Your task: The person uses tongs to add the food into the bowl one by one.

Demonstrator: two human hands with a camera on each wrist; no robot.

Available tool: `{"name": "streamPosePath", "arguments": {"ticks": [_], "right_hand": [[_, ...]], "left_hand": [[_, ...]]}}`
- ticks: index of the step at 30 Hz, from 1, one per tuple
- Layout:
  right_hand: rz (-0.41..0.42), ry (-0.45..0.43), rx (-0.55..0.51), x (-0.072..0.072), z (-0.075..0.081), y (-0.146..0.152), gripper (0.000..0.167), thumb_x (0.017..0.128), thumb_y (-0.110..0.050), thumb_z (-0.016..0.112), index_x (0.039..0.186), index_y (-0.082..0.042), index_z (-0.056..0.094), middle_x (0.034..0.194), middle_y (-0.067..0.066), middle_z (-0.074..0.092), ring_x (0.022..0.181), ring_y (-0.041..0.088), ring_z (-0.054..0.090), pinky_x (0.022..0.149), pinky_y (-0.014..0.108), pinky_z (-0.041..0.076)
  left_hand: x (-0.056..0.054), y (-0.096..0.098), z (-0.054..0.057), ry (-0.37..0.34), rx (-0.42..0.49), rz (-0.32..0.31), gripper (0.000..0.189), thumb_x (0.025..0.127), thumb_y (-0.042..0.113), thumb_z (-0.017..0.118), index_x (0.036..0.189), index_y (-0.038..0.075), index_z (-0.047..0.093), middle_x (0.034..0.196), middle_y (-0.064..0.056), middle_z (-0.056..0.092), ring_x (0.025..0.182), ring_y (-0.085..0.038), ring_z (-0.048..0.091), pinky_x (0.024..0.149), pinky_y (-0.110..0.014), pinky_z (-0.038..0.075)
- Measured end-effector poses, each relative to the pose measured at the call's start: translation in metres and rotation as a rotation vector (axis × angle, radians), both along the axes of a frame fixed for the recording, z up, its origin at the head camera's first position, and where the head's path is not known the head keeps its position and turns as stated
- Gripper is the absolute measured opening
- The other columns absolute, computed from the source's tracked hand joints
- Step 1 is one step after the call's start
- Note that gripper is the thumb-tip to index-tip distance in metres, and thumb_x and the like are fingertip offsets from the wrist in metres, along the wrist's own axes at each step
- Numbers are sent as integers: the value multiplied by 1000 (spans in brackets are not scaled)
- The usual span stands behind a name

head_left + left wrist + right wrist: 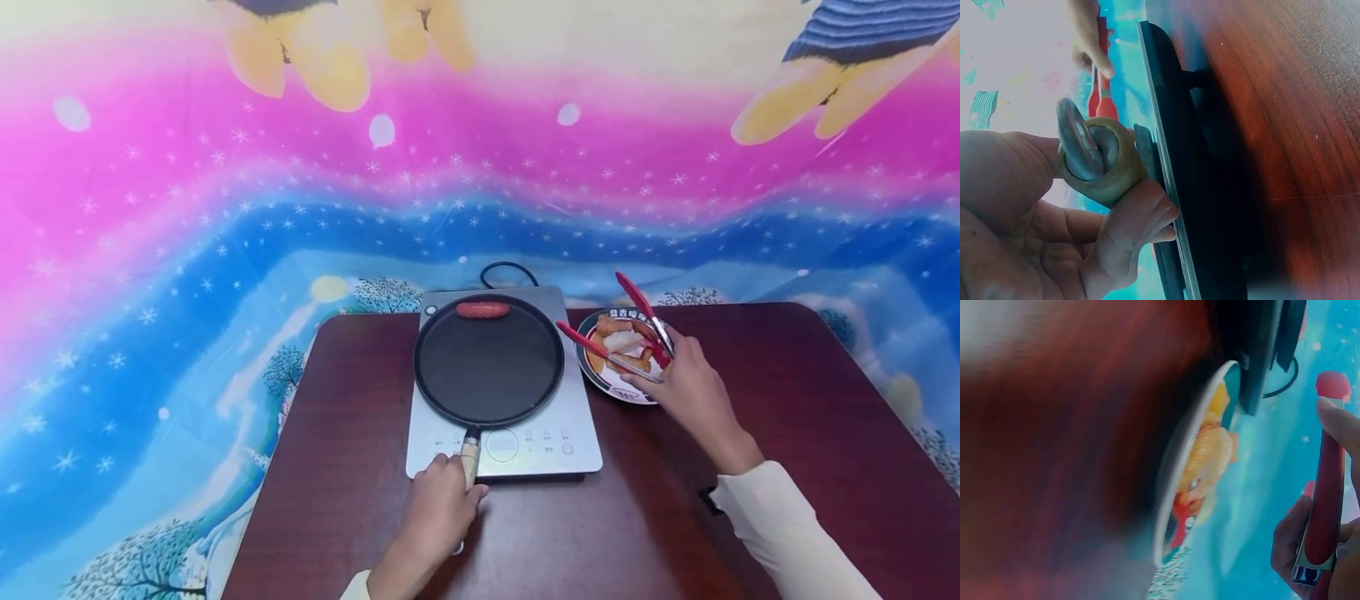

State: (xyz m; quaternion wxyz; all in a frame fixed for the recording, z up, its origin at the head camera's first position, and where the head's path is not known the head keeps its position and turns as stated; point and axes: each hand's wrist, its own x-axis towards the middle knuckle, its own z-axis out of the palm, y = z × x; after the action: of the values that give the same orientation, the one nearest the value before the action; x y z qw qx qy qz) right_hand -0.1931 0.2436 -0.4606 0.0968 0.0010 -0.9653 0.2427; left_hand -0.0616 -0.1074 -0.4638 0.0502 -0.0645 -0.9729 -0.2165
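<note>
My left hand (437, 510) grips the pale handle (470, 460) of a round black frying pan (487, 375). The left wrist view shows fingers and thumb around that handle (1110, 172), its metal hanging loop facing the camera. One reddish sausage (482, 310) lies near the pan's far rim. In my right hand (697, 396) is a pair of red-tipped tongs (636, 293), arms spread apart, above a plate (637, 398) of food. The right wrist view shows thumb and fingers on the tongs (1325, 500), with nothing between the tips.
Under the pan stands a silver induction cooker (517, 454) with a black cable (510, 265) behind it. The plate, right of the cooker, bears several food pieces (621, 342), yellow, pale and red. All sit on a dark red-brown table (337, 400) before a colourful printed backdrop (480, 167).
</note>
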Motion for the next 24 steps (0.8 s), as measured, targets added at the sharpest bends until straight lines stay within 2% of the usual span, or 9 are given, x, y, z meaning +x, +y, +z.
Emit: {"name": "streamPosePath", "arguments": {"ticks": [7, 13, 16, 18, 22, 24], "right_hand": [[-6, -13, 55, 12, -16, 16, 101, 84, -37, 85, 151, 14, 29, 116, 31, 48, 96, 45, 57, 80, 64, 54], [15, -36, 94, 23, -19, 30, 96, 88, -25, 82, 152, 15, 23, 132, 40, 42, 114, 53, 48, 92, 70, 48], [1, -80, 108, 30, -18, 36, 96, 90, -25, 80, 154, 14, 19, 136, 41, 39, 117, 55, 45, 92, 72, 46], [-8, -80, 131, 35, -17, 39, 93, 89, -26, 80, 152, 14, 24, 130, 41, 43, 111, 53, 49, 88, 70, 49], [-22, -59, 184, 43, -18, 44, 78, 89, -28, 81, 139, 15, 39, 112, 37, 53, 89, 47, 59, 74, 65, 54], [-19, -57, 218, 47, -18, 48, 74, 88, -28, 82, 135, 15, 44, 108, 36, 55, 84, 46, 60, 69, 64, 55]], "left_hand": [[1, 0, 0, -18, 4, -3, 35, 77, 25, 89, 83, -4, 69, 69, -6, 55, 59, -21, 58, 55, -35, 47], [0, 1, 1, -17, 1, 1, 36, 78, 25, 89, 85, -4, 69, 69, -6, 55, 58, -21, 57, 54, -35, 47], [0, 1, 1, 2, -5, 0, 36, 77, 25, 89, 85, -4, 69, 69, -6, 55, 58, -21, 58, 54, -36, 48], [0, 1, 1, 11, -5, -1, 36, 76, 25, 90, 84, -4, 69, 69, -6, 55, 58, -22, 58, 54, -36, 48], [1, 1, 1, 11, 0, -1, 36, 76, 25, 90, 84, -4, 69, 69, -5, 55, 57, -22, 58, 54, -36, 48], [1, 1, 0, 8, 2, -1, 36, 76, 24, 90, 84, -4, 69, 69, -6, 55, 57, -22, 58, 54, -36, 48]]}}
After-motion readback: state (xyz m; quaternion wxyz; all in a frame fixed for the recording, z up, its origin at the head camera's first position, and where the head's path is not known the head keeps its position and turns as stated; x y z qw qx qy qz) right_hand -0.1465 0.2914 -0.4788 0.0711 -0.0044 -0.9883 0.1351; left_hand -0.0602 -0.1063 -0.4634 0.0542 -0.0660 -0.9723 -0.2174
